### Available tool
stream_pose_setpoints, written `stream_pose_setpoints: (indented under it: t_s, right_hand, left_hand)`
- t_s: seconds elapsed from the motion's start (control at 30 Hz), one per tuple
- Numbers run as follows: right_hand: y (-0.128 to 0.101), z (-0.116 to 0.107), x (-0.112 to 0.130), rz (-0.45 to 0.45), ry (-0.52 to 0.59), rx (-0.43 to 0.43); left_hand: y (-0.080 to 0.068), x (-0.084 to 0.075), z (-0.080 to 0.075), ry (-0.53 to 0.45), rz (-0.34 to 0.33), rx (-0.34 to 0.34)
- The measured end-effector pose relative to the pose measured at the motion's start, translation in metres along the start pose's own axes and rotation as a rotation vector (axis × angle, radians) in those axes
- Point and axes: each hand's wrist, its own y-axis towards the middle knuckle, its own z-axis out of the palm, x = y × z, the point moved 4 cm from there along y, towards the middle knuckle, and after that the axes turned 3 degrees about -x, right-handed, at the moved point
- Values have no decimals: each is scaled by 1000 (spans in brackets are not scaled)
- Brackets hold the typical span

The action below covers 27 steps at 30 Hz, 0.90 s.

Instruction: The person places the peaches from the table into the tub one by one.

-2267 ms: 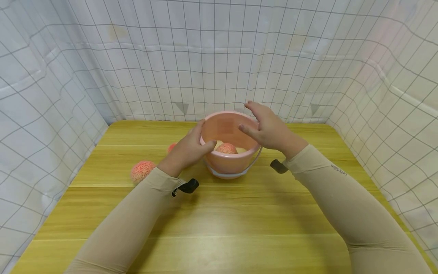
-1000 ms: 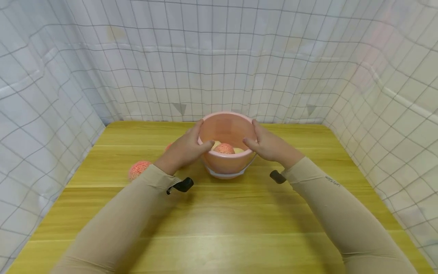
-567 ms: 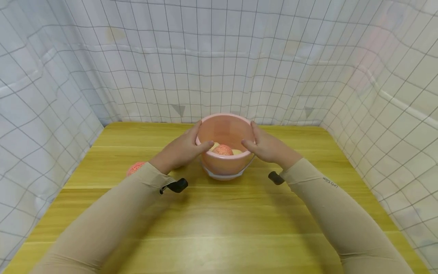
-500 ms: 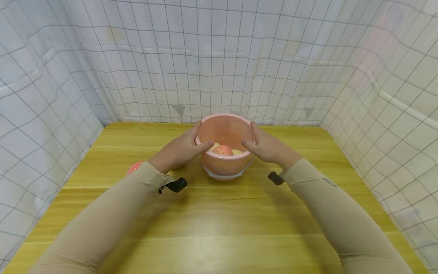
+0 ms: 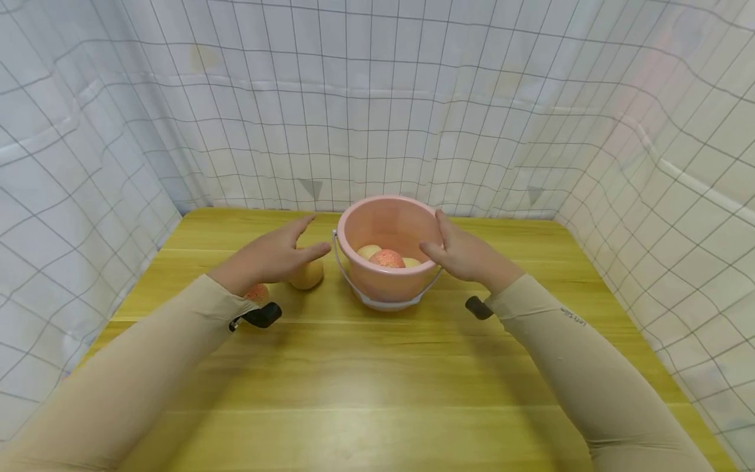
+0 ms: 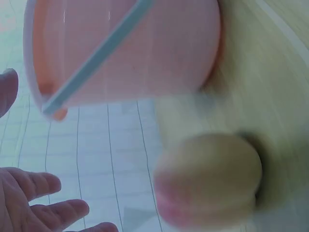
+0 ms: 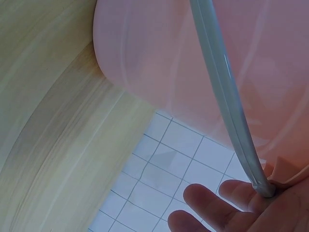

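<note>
A pink bucket (image 5: 386, 285) with a grey handle (image 7: 222, 87) stands upright at the table's middle. Several peach-like round fruits, including a mottled orange-red one (image 5: 387, 258), lie inside it. My right hand (image 5: 468, 257) holds the bucket's right rim, thumb over the inside and fingers outside. My left hand (image 5: 271, 259) hovers left of the bucket, fingers spread, touching nothing visible. Below it a yellow peach (image 5: 307, 276) with a pink patch sits on the table, blurred in the left wrist view. Another mottled orange-red fruit (image 5: 257, 294) is partly hidden behind my left wrist.
The wooden table (image 5: 377, 387) ends at the back against a white grid-patterned curtain (image 5: 377, 118), which also closes off both sides. Dark wrist cameras, one on the left wrist (image 5: 263, 315) and one on the right wrist (image 5: 478, 307), stick out above the tabletop.
My right hand came down onto the rim from above the bucket. Both hands held the rim, then my left hand let go and moved left, over the yellow peach.
</note>
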Motion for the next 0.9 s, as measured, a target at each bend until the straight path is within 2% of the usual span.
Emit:
stream_pose_setpoints:
  t_s: [0.4, 0.63, 0.9]
  right_hand:
    - [0, -1, 1, -12, -1, -1]
    - [0, 0, 2, -17, 6, 0]
    - [1, 0, -1, -28, 6, -16]
  left_hand:
    - [-30, 60, -30, 82, -9, -48]
    - [-48, 95, -35, 65, -29, -45]
    - [-63, 133, -39, 98, -84, -39]
